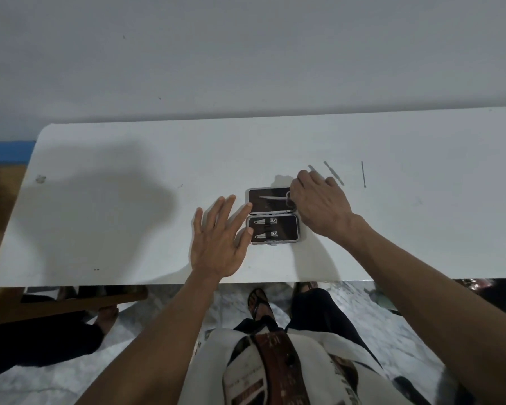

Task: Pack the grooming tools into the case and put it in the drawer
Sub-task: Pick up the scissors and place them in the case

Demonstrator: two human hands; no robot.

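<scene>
A small black case [287,232] with a silver rim lies open on the white table [129,229]. Its near half holds two nail clippers [265,228] under a strap. Small scissors [272,197] lie across the far half. My right hand [319,203] rests over the case's right end, fingers closed on the scissors' handles. My left hand [221,236] lies flat, fingers spread, touching the case's left edge. Three thin metal tools lie beyond my right hand: one [312,168] partly hidden by my fingers, a cuticle pusher [333,172] and a slim pick [363,174].
The table stands against a pale wall. Its near edge [187,283] runs just above my legs and sandalled foot. Another person's foot [107,317] shows under the left side, beside a wooden piece of furniture [0,214]. No drawer is in view.
</scene>
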